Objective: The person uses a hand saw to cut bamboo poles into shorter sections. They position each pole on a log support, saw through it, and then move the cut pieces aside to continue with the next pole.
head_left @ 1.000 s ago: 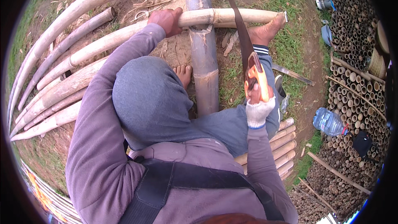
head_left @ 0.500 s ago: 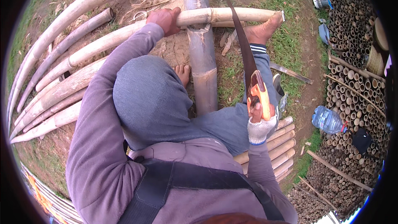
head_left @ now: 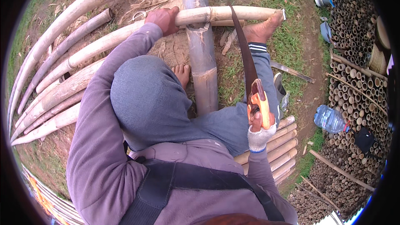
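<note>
Grass [head_left: 291, 2] and soil [head_left: 168, 50] surrounded the thick bamboo log [head_left: 201, 52]. Head view: the pale pole [head_left: 250, 13] lay across the log's far part. Left hand [head_left: 164, 20], just left of the log, had its fingers wrapped round the pole. Right hand [head_left: 262, 131], right of the log, had fingers curled round the orange handle [head_left: 262, 101] of the saw [head_left: 246, 52]. Over the last second the saw slid toward the log's near end; judged late in a pull stroke.

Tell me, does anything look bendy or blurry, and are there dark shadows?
Head view: the bamboo poles at left look bowed, probably partly from the lens; head view: soft light, no hard-edged shadows standing out; head view: the saw looks fairly sharp.
</note>
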### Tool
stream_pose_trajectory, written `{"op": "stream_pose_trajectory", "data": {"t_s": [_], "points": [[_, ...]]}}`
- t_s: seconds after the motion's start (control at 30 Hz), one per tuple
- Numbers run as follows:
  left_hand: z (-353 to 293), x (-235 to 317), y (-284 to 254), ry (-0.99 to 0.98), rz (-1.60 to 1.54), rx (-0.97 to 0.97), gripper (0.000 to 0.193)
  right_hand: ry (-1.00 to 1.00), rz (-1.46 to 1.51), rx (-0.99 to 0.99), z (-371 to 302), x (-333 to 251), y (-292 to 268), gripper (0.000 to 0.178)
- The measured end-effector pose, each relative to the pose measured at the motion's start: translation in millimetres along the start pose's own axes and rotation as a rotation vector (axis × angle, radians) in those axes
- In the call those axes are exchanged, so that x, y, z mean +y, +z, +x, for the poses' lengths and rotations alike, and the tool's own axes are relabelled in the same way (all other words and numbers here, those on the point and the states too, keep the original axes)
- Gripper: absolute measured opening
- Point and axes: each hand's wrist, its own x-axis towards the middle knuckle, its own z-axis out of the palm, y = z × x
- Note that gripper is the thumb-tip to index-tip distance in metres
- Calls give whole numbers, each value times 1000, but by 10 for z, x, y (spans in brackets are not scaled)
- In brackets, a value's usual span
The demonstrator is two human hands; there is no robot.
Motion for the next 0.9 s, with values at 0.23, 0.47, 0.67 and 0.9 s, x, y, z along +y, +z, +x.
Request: {"op": "stream_pose_trajectory", "data": {"t_s": [0.23, 0.47, 0.67, 0.9], "points": [[31, 97, -27, 60, -31, 69, 52, -345, -230, 119, 1876, 81, 1262, 29], [-28, -19, -2, 21, -54, 47, 53, -76, -34, -17, 328, 38, 241, 24], [36, 13, 49, 26, -39, 29, 52, -212, -145, 7, 691, 329, 508, 22], [-11, 38, -21, 21, -51, 74, 52, -361, -230, 97, 1638, 43, 1180, 31]]}}
